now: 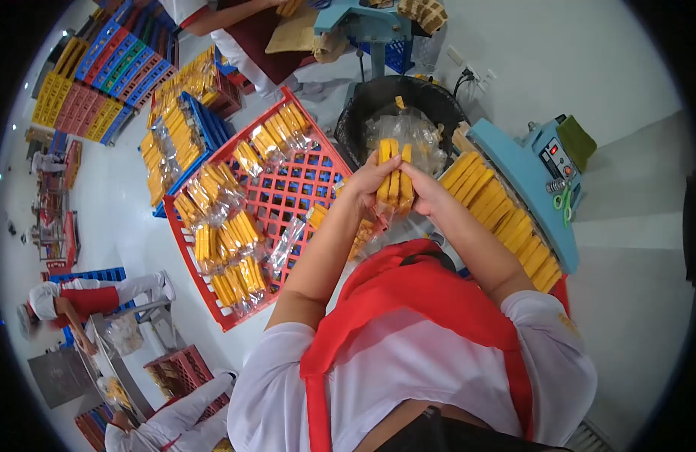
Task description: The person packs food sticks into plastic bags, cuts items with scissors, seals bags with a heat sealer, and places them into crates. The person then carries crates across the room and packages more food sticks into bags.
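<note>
In the middle of the head view, both my hands are closed around a bundle of yellow bars (394, 183). My left hand (369, 179) grips its left side and my right hand (426, 190) its right side. Clear plastic shows beneath the bundle; whether the bars are inside it I cannot tell. Just beyond my hands stands a bin with a black liner (363, 103), holding crumpled clear plastic. On my left, a red crate (266, 181) carries several clear packs of yellow bars (242, 228). A row of loose yellow bars (506, 215) lies to my right.
A light-blue machine (525, 181) with a red-lit switch and green scissors (562, 205) stands right of the bars. Blue crates (205, 132) with more packs sit beyond the red crate. One co-worker (250, 38) stands ahead; others work at far left near stacked crates (114, 71).
</note>
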Demonstrator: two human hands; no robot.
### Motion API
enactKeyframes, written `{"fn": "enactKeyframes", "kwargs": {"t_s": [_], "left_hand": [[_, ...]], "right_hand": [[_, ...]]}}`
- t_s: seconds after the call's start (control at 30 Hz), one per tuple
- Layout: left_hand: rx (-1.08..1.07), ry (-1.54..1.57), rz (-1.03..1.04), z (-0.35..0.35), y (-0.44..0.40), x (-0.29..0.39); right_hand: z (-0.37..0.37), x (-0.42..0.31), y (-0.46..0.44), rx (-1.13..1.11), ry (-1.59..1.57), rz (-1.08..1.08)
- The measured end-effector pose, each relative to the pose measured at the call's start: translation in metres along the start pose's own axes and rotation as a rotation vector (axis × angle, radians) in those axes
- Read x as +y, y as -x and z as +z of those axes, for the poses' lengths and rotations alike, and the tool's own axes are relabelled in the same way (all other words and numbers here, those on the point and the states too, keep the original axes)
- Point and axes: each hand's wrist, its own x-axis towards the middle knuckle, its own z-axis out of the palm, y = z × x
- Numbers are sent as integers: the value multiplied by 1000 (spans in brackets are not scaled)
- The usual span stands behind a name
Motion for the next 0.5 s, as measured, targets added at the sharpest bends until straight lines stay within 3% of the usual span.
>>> {"fn": "enactKeyframes", "kwargs": {"t_s": [0.13,0.2,0.27,0.33,0.4,0.5], "left_hand": [[-75,-42,156,10,10,4],[-118,-31,445,18,23,14],[-190,61,504,15,38,28],[-316,251,571,13,53,41],[-338,209,625,12,64,51],[-378,129,704,7,78,67]], "right_hand": [[8,-7,8,24,77,-160],[21,-16,16,20,128,-243],[34,-25,26,-230,49,-409],[43,-28,32,-318,40,-342],[46,-21,31,-514,26,-256],[64,-15,33,-462,76,-309]]}}
